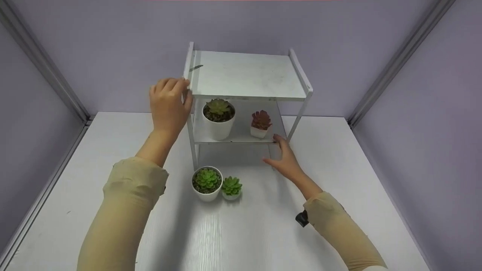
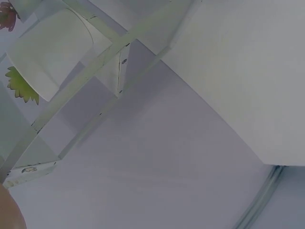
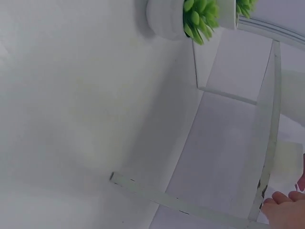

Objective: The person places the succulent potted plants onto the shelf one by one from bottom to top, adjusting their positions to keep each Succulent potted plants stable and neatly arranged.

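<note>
A white two-tier shelf rack [image 1: 248, 73] stands against the back wall. My left hand [image 1: 168, 103] holds the front left corner of its top tier, fingers bent over the side rail. At the front right of the lower tier is my right hand [image 1: 288, 162], thumb spread away from the fingers, fingertips right at the shelf edge. On that tier sit a dark green succulent in a large white pot [image 1: 219, 126] and a red succulent in a small white pot [image 1: 259, 131]. The right wrist view has my fingertips [image 3: 281, 198] beside the shelf's corner.
In front of the rack, on the white table [image 1: 248, 241], a bright green succulent in a white pot [image 1: 207, 195] stands next to a smaller green succulent [image 1: 231, 186]. Pale walls with metal corner strips [image 1: 399, 60] enclose the table.
</note>
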A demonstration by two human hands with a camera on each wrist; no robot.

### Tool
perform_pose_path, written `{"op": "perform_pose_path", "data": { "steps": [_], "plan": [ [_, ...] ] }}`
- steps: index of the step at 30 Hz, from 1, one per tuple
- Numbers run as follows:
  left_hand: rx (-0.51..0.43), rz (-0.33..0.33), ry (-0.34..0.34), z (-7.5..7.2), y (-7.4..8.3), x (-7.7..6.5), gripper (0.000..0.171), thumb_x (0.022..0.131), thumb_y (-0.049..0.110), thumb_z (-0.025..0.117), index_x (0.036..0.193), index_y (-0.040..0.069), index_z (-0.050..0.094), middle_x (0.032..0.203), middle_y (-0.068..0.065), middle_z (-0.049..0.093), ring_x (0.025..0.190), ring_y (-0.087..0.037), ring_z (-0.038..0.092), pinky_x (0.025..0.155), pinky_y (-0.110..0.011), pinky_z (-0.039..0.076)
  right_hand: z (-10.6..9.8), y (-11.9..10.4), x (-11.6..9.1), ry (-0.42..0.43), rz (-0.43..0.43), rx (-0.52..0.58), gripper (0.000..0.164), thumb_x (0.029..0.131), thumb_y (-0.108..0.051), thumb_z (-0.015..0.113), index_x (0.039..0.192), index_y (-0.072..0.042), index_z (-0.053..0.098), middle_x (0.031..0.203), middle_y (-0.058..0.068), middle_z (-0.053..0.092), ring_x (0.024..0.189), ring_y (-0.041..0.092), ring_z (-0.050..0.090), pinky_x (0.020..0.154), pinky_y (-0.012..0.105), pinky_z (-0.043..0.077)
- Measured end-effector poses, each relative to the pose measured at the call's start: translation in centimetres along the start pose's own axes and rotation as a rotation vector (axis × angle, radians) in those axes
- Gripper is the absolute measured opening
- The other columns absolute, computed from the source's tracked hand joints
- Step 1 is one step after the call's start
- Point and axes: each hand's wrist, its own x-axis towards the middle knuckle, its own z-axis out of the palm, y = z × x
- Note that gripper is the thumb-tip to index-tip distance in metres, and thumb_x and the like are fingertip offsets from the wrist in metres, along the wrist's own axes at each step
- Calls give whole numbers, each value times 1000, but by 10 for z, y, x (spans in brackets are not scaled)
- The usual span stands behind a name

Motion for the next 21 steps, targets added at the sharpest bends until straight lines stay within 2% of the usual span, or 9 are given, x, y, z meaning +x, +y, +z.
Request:
{"op": "perform_pose_path", "data": {
  "steps": [4,7,15,21],
  "plan": [
    [-2,-1,-2,0,1,0,20,87,9,56,101,3,68,99,-15,69,99,-35,58,82,-47,40,9,5,-15,41,-96,-13,76,79,-11,72,141,5,30,145,24,36,137,36,31,114,48,23],
    [-4,-5,1,0,0,0,20,86,8,56,102,2,68,99,-16,69,99,-35,58,83,-47,40,17,9,-24,32,-119,-27,74,79,-12,73,139,6,33,142,23,39,135,37,34,112,49,26],
    [-4,-1,0,-1,0,0,19,87,8,56,100,3,68,98,-14,69,98,-34,58,83,-47,40,34,22,-36,-96,-53,-36,74,82,-21,71,141,0,33,144,19,39,136,35,33,110,53,27],
    [-6,2,1,-2,1,0,17,87,8,56,99,3,67,99,-13,69,97,-34,58,84,-46,40,42,33,-39,-160,6,-59,80,80,-34,72,143,-6,32,146,15,37,137,33,31,110,53,27]
  ]
}}
